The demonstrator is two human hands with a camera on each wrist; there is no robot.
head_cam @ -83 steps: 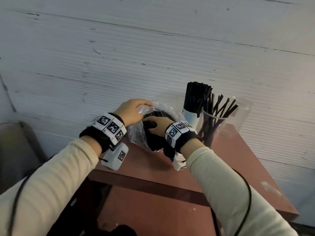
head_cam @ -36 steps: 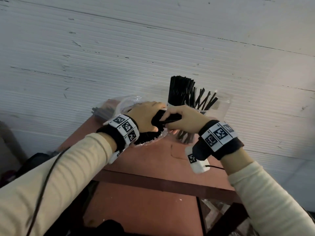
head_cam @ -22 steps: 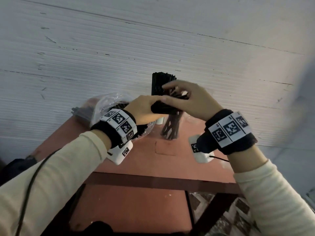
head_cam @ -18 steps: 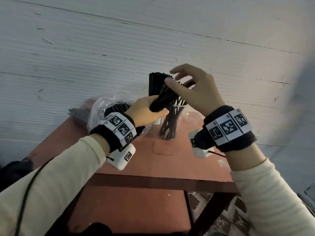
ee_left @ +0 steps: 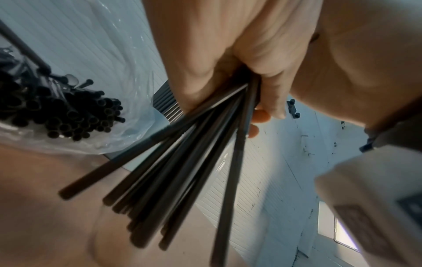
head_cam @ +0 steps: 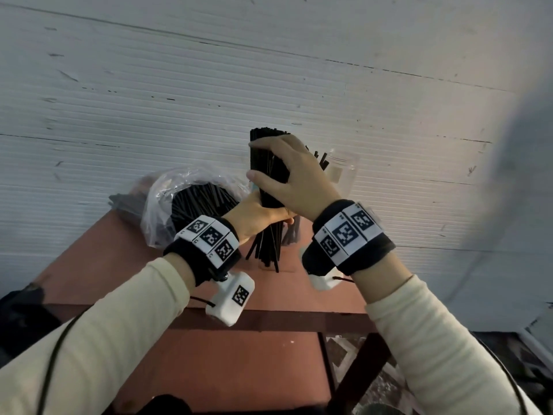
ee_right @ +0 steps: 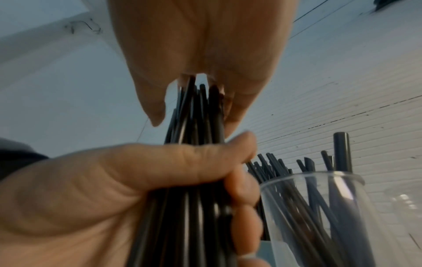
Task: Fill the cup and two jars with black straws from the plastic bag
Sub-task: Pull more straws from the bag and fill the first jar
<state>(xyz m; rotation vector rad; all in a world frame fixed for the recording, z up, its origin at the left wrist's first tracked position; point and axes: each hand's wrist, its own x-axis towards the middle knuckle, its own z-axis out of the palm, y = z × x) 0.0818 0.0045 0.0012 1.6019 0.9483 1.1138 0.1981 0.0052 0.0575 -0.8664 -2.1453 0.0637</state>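
My left hand (head_cam: 257, 217) grips a bundle of black straws (head_cam: 269, 247) round its middle and holds it upright above the red table (head_cam: 119, 250); the lower ends fan out (ee_left: 182, 162). My right hand (head_cam: 287, 178) cups the bundle's upper end, thumb on one side and fingers on the other (ee_right: 200, 45). The clear plastic bag (head_cam: 161, 211) lies to the left with more straws (head_cam: 194, 202) inside. A clear jar (ee_right: 319, 207) holding several straws stands just right of the bundle. A dense stand of straws (head_cam: 263, 139) rises behind my right fingers; the cup under it is hidden.
A ribbed white wall (head_cam: 269, 70) runs close behind the table. The table's front edge and a lower red shelf (head_cam: 224, 369) are below my wrists. A dark object (head_cam: 18, 310) sits on the floor at the left.
The bundle has come out of the bag and swung from lying sideways to upright. My right hand has moved from pinching it to capping its top. The left hand keeps its grip.
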